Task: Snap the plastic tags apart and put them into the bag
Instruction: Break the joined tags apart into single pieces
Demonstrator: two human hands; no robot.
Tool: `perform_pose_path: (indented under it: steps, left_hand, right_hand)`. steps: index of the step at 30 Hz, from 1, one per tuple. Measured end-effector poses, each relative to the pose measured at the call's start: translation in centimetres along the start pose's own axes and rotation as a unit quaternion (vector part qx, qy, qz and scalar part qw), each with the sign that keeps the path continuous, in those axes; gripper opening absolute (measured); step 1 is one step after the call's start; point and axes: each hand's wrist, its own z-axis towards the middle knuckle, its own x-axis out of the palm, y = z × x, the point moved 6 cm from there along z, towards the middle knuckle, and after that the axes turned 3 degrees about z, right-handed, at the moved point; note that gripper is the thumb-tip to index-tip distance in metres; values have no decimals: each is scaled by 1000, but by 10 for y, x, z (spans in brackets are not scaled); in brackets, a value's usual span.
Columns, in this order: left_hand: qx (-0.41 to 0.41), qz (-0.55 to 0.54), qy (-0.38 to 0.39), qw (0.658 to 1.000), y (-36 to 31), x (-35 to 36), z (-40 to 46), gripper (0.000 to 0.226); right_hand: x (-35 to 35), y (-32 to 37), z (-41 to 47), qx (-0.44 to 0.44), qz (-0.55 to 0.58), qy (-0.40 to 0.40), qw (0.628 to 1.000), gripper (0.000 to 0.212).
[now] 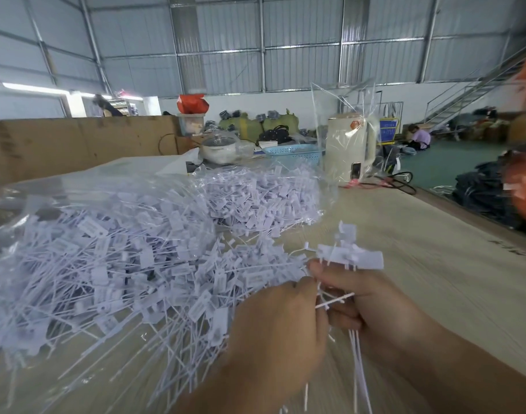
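Your left hand [278, 330] and right hand [372, 300] meet at the table's [419, 264] near edge, together holding a cluster of tags [349, 258]. Left of them lies a loose heap of tags [106, 264], partly under a bag [61, 204]. Behind it lies a second filled bag [264, 198]. Farther back stand a basket [294, 152] and, to its right, a kettle [349, 150].

The left hand [281, 324] covers its own fingertips and part of the tag bunch [349, 258], so its grip is unclear. An orange shape [524, 144] at the right edge is blurred and cut off. Print on the loose tags [121, 264] is unreadable.
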Motion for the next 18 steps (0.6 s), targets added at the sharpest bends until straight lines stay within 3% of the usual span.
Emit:
perform_pose_path:
  steps: [3,7,11,13,18]
  left_hand:
    - [18,-12,-26,999,-2,-2,-1,15]
    - [7,-33,-54,998,3,1,-2,35]
    - [16,-80,-63,995,3,-1,-4,22]
    - [2,-113,-54,992,8,0,-5,23]
    - [-47,-174,-58,982,19,-6,-2,37]
  right_hand:
    - [1,-5,-1,48,-21,8,999,22]
    - [1,-5,-3,64,-28,2,998,20]
    - [-9,-6,-1,48,-38,-43,997,17]
    - [-11,-2,0,29,-31,-59,997,4]
    - [-14,2,0,16,-10,-75,997,17]
